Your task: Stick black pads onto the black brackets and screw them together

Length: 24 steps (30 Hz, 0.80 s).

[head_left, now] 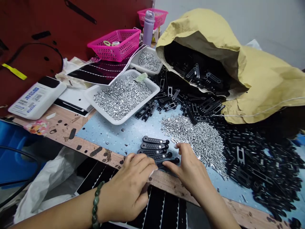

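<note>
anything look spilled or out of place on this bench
Yes, the tan paper sack lies tipped over, with black slotted parts spilling from its mouth across the bench. Next to them, a loose heap of silver screws and nuts sits directly on the bench surface rather than in a white tray.

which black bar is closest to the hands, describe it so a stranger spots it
From the tan paper sack, follow the spill of silver screws toward the near edge of the pale blue mat. There, five black slotted bars lie side by side. The nearest bar is the one touched by the right hand's fingers.
</note>
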### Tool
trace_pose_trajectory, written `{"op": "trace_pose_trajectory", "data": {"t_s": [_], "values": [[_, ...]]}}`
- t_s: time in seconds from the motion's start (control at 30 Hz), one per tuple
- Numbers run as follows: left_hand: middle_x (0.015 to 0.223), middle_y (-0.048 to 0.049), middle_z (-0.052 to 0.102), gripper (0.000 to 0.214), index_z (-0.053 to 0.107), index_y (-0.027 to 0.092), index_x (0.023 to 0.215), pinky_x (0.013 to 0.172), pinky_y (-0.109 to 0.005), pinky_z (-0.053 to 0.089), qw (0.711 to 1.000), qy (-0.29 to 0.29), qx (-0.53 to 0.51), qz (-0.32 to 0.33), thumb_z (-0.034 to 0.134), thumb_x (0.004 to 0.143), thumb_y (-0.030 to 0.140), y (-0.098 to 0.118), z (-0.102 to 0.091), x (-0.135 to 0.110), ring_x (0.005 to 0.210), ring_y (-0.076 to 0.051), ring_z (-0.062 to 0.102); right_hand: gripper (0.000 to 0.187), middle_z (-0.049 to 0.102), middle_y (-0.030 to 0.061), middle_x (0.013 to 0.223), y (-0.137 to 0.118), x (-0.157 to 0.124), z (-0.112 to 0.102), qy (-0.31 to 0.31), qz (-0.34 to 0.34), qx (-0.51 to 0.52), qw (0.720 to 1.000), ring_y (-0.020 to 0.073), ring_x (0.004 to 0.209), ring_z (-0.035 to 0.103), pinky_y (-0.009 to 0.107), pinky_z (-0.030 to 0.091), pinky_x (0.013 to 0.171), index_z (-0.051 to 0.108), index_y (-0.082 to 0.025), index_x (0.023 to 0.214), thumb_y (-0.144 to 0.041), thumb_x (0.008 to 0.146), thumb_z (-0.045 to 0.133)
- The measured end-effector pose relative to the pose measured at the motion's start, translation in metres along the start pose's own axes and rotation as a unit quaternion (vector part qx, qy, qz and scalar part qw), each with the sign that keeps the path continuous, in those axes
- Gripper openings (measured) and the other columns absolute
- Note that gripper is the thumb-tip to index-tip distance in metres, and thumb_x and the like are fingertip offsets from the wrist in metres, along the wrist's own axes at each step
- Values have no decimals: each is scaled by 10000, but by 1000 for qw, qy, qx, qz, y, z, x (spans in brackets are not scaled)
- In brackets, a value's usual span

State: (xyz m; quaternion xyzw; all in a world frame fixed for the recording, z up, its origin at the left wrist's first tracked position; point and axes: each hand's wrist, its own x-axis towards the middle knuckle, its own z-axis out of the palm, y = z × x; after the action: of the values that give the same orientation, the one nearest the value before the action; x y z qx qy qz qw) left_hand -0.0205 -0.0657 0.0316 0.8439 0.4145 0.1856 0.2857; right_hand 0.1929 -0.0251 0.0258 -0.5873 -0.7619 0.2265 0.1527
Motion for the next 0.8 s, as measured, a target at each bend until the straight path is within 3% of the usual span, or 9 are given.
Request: {"op": "trace_pose_trajectory", "data": {"t_s": [0.07, 0.13, 0.23, 0.33, 0.5, 0.7, 0.8], "values": [[1214, -77, 512, 520, 466, 180, 1189, 991, -414, 371, 998, -28, -42, -23, 446, 684, 58, 2, -9, 2, 1121, -241, 440, 309, 527, 76, 995, -13, -5, -4, 18, -90, 54, 994, 210, 831, 550, 308, 465, 627, 438, -229, 1090, -286, 838, 605], [1198, -76, 501, 550, 450, 181, 1168, 1002, -393, 401, 996, -43, -67, -31, 413, 640, 31, 1, -14, 3, 1110, -223, 444, 317, 537, 56, 1008, -29, -8, -4, -18, -186, 152, 971, 186, 879, 551, 313, 488, 733, 404, -251, 1156, -210, 880, 553], [1178, -62, 504, 573, 420, 196, 1179, 1030, -357, 410, 994, -33, -100, -29, 373, 635, 24, -1, -16, 2, 1112, -194, 454, 299, 567, 19, 941, -48, -11, -1, -76, -243, 208, 944, 153, 853, 562, 285, 487, 764, 411, -262, 1145, -136, 897, 521], [1181, -61, 523, 637, 361, 210, 1262, 1004, -344, 446, 993, -14, -115, -32, 345, 654, 23, -3, -17, 0, 1108, -184, 487, 251, 553, 8, 901, -54, -9, 4, -62, -200, 220, 953, 140, 794, 557, 275, 489, 717, 428, -262, 1100, -143, 901, 523], [1211, -70, 540, 568, 380, 212, 1277, 1007, -376, 445, 996, -18, -84, -18, 361, 729, 59, -4, -17, -1, 1145, -208, 501, 476, 559, 46, 1035, -56, -6, 8, -69, -193, 228, 952, 168, 890, 563, 307, 502, 777, 360, -272, 1273, -200, 865, 593], [1146, -73, 546, 547, 449, 202, 1189, 970, -355, 471, 997, -7, -66, -45, 361, 675, 38, -3, -18, -4, 1085, -204, 515, 263, 585, 5, 861, -59, -12, 6, -94, -133, 298, 941, 143, 759, 579, 272, 498, 685, 459, -253, 1102, -148, 872, 529], [1243, -103, 496, 584, 396, 180, 1255, 992, -391, 440, 994, 62, -23, -84, 369, 691, 29, -9, -19, -13, 1162, -227, 456, 107, 619, 13, 847, -48, -13, -3, -96, -101, 291, 946, 153, 760, 595, 274, 487, 670, 560, -242, 975, -199, 879, 543]]}}
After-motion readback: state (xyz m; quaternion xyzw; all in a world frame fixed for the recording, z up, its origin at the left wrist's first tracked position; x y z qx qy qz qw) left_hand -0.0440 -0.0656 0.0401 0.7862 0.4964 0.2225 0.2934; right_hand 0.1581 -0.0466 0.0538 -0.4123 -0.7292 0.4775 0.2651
